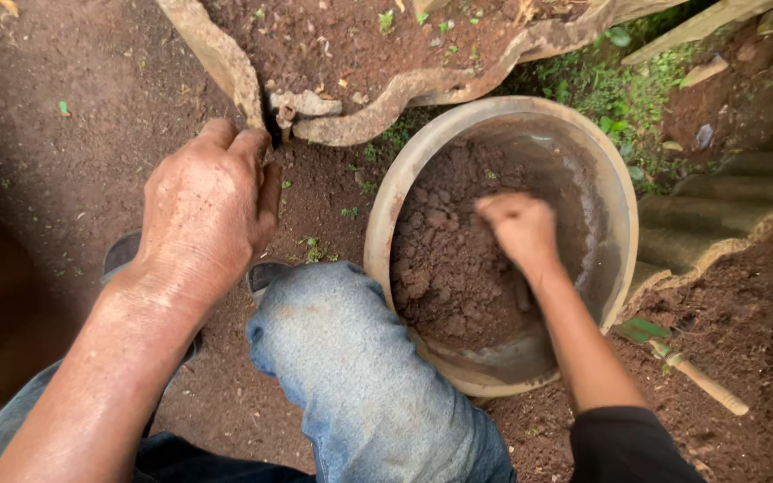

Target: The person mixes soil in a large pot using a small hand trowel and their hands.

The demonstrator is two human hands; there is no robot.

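Bare reddish-brown ground (73,134) spreads under both hands. A round tan basin (386,206), partly filled with clumpy soil (449,268), surrounds the right hand (521,228); that hand's grip is closed into a fist down in the soil, forearm angled in from the lower right. A jeans-clad knee (351,358) sits between the hands. The left hand (208,210) rests curled, fingers closed on the edge of a torn grey sack (225,63). A wooden-handled tool (700,380) lies right of the basin.
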